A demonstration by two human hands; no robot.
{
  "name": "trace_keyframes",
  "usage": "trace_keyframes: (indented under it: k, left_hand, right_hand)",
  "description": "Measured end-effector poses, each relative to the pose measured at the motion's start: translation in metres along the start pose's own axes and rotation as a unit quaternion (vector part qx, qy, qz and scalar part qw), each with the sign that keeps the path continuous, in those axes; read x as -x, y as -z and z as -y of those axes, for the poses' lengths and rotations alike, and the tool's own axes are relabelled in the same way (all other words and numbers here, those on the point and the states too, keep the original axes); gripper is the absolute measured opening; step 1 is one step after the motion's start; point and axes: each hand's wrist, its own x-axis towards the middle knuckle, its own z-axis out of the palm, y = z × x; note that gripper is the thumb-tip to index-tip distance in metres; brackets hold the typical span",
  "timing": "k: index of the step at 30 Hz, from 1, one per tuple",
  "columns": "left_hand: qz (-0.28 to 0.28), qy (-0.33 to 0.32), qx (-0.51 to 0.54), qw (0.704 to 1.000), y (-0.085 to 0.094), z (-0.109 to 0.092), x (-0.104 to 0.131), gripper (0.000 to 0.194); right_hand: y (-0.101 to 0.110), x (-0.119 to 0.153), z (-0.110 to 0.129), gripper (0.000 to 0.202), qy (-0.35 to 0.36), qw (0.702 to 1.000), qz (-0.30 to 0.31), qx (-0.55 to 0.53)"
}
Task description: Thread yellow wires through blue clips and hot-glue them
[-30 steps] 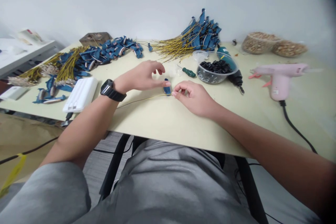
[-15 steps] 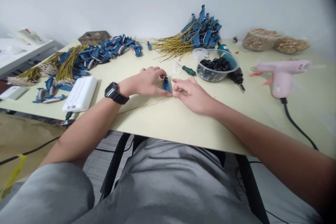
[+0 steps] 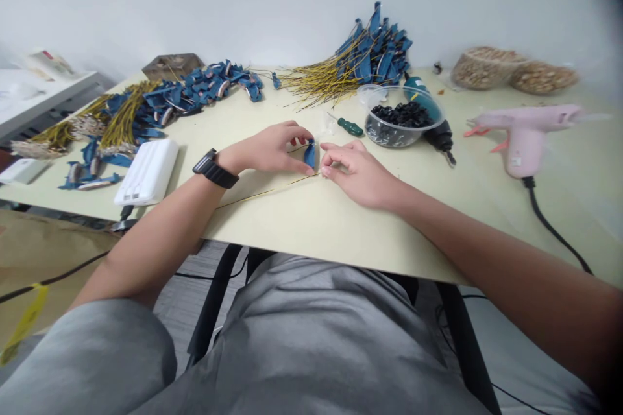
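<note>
In the middle of the table, my left hand (image 3: pixel 277 150) grips a small blue piece (image 3: pixel 309 154) between thumb and fingers. My right hand (image 3: pixel 357 172) is close beside it on the right, its thumb and index finger pinched at the end of a thin yellow wire (image 3: pixel 253 196). The wire runs leftward, low over the table, past my left wrist. A second short stretch of wire shows inside the curve of my left hand. The pinched wire tip is too small to make out.
Behind my hands lie a green-handled screwdriver (image 3: pixel 351 127), a clear tub (image 3: pixel 396 137) of black parts and a dark green power tool (image 3: pixel 440 136). A pink glue gun (image 3: pixel 525 136) stands right. Blue pieces with yellow wires (image 3: pixel 374 55) are heaped at the back; a white power bank (image 3: pixel 148 172) lies left.
My left hand has shifted slightly right with the blue piece, closer to my right fingertips. My right hand keeps nearly the same pinch. The whole view has tilted a little.
</note>
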Motion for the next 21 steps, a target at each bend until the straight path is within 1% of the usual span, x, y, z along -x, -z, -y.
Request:
trace_keyframes:
  k: [6,12,21]
  left_hand:
    - [0.001,0.003,0.008,1.0,0.0023,0.0018,0.0007,0.108]
    - [0.008,0.003,-0.003,1.0,0.0023,-0.0006,0.0004,0.1]
    - [0.008,0.004,-0.002,1.0,0.0029,-0.0014,0.0008,0.098]
  right_hand:
    - [-0.0008,0.0011,-0.001,0.015,0.002,1.0,-0.005,-0.012]
    - [-0.0006,0.0008,0.0005,0.017,0.001,1.0,-0.006,-0.021]
    - [-0.0018,-0.0001,-0.0005,0.016,0.006,1.0,-0.006,-0.008]
